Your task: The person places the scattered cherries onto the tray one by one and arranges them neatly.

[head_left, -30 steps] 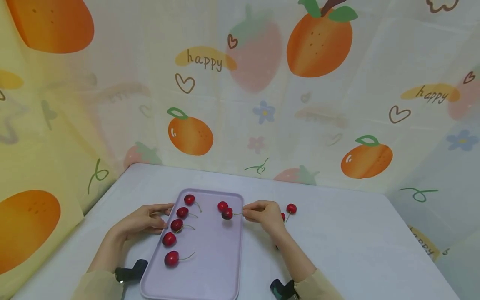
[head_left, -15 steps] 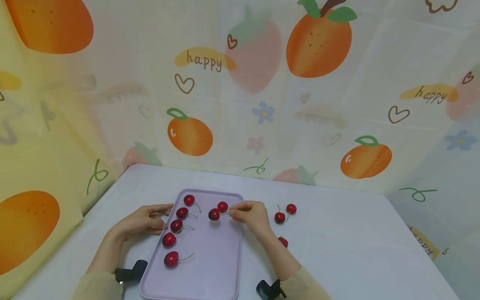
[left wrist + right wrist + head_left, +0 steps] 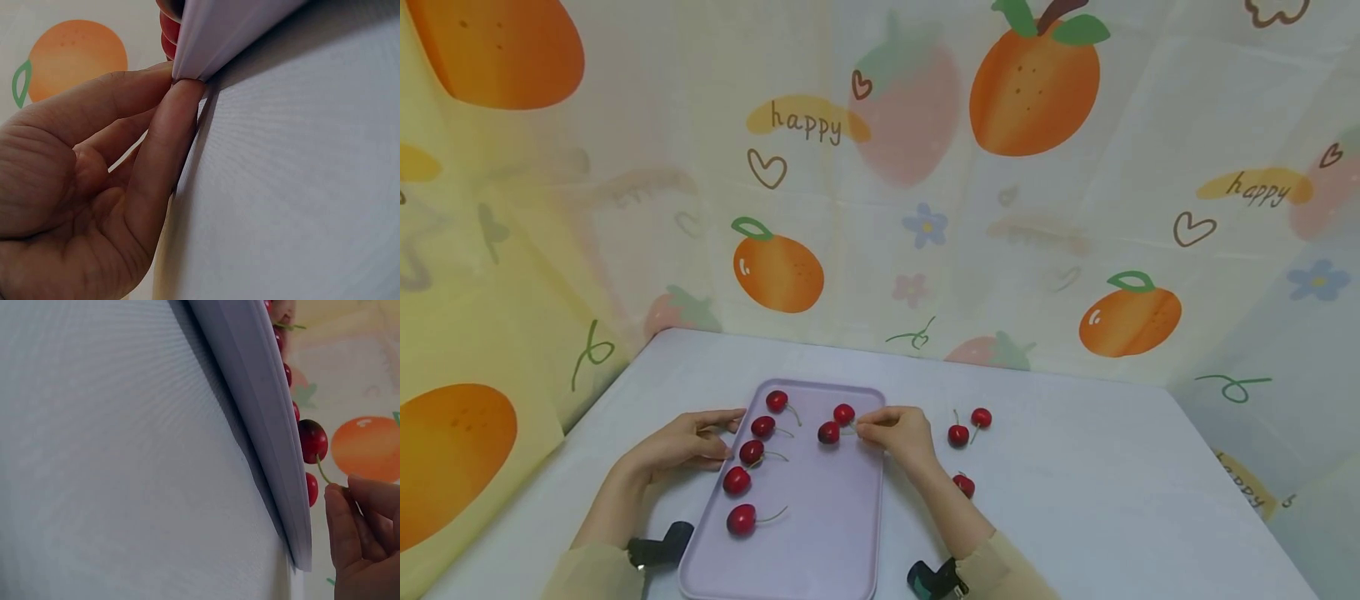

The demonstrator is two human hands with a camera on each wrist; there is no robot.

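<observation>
5 cherries [image 3: 751, 452] in the head view form a row along the left side of the lilac tray [image 3: 805, 533], inward of the left fingers. Left hand [image 3: 681, 440]: fingers fairly straight and apart, tips against the tray's left edge. Right hand [image 3: 904, 437]: thumb and finger narrow, pinching the stem of 1 held cherry [image 3: 828, 433]; its fruit is just left of those fingertips, within the tray outline. Whether it touches the tray base, cannot tell. 1 neighbouring cherry [image 3: 844, 414] sits just beyond it, near the same fingertips. 3 loose cherries [image 3: 958, 436] lie on the white table [image 3: 1075, 508], right of the right fingers. Left wrist view: thumb tip and 1 fingertip touch the tray's outer edge; red fruit shows partly, above the fingertips. Right wrist view: green stem between thumb and finger, dark red fruit up and left of the tips; tray wall farther left, further cherries partly hidden behind its rim.
</observation>
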